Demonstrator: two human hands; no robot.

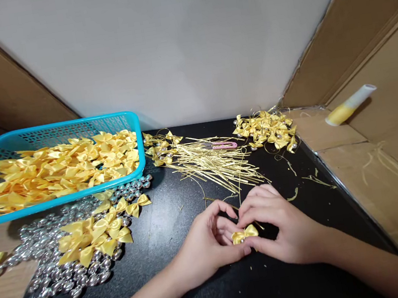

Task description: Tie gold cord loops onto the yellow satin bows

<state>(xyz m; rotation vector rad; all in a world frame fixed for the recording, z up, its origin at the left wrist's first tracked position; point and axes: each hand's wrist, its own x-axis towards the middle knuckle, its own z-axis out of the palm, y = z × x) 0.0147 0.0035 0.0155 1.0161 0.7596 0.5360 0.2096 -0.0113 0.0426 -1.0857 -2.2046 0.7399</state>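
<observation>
A small yellow ribbon bow point(250, 231) is pinched between my two hands, low in the middle of the head view. My left hand point(208, 243) grips its left side, thumb below and fingers curled behind. My right hand point(284, 223) holds its right side with the thumb and fingers closed round it. A thin gold tie shows near the fingertips, partly hidden. Beyond my hands lies a pile of gold twist ties point(216, 164), with pink-handled snips point(224, 145) on top.
At the left, a blue basket point(140, 143) holds many yellow bows. Silver beads point(48, 243) with loose bows point(111, 226) lie before it. Bows with beads point(267, 130) are heaped at the back right. A white-yellow tube point(350, 105) stands beyond the black tabletop point(171, 214), by cardboard walls.
</observation>
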